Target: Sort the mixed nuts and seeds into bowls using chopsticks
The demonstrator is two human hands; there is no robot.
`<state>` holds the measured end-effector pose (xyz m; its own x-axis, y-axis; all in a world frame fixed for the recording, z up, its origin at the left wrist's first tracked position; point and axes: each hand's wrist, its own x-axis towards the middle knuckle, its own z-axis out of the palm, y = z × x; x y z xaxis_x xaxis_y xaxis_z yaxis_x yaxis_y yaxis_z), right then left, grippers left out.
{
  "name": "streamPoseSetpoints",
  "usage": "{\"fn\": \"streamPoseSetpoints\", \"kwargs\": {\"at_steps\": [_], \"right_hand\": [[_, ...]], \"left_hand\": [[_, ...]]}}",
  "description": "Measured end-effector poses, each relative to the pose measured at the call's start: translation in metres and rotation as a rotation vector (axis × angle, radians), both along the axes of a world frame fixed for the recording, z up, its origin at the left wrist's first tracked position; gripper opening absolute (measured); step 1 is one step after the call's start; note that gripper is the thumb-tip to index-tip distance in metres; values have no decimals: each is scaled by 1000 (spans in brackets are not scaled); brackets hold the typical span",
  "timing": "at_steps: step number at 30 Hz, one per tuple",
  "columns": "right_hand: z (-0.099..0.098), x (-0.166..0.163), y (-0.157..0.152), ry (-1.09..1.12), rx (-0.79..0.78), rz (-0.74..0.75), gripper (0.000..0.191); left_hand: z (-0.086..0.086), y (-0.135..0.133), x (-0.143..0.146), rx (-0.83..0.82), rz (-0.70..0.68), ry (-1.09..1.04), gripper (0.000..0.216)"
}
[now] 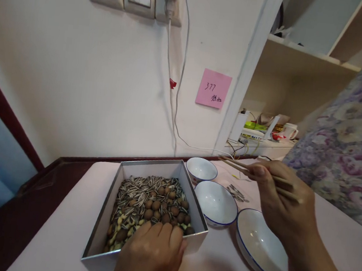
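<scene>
Head view: the right hand (286, 211) has its grip closed around chopsticks (242, 169) above the worktop (65, 222), right of a box (151, 168) holding seeds (135, 186) and nuts (156, 205); the left hand (152, 251) curls at the box's near edge, cannot tell whether gripping

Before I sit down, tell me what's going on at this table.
A person is holding chopsticks in the right hand, raised above the table. The left hand is at the near edge of an open box. Inside are striped seeds, round brown nuts and small yellowish pieces, lying mixed. Three blue-rimmed bowls stand to the right of the box, and a few loose seeds lie on the table beside the middle one.
</scene>
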<state>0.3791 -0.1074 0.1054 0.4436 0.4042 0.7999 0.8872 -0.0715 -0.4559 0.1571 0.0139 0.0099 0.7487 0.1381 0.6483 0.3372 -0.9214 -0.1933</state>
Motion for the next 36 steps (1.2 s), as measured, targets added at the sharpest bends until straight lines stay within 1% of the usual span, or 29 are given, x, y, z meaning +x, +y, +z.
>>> {"fn": "streamPoseSetpoints", "kwargs": {"at_steps": [2,3,6,8,10,16,23,29,33,36], "right_hand": [[-2,-20,4,106,70,150,22],[-4,-30,7,160,65,243,22],[-14,-58,18,247,-49,483,23],[-20,-72,25,268,-120,582,24],[-24,-81,31,283,-167,643,25],[-30,-88,39,301,-218,694,26],[-35,-88,44,331,-266,707,26],[-38,-89,45,359,-244,693,28],[-42,-87,45,377,-197,673,32],[-44,-84,44,368,-168,663,31]], "left_hand": [[1,-1,0,-2,2,9,16],[2,-1,0,-3,0,6,17],[2,-2,1,-5,4,-14,18],[1,-3,1,-1,10,-28,18],[0,-3,1,0,20,-38,17],[1,-5,3,15,32,-111,17],[1,-5,3,25,33,-96,14],[3,-4,3,35,27,-104,16],[4,-5,3,25,21,-105,16],[2,-4,3,15,15,-89,15]]}}
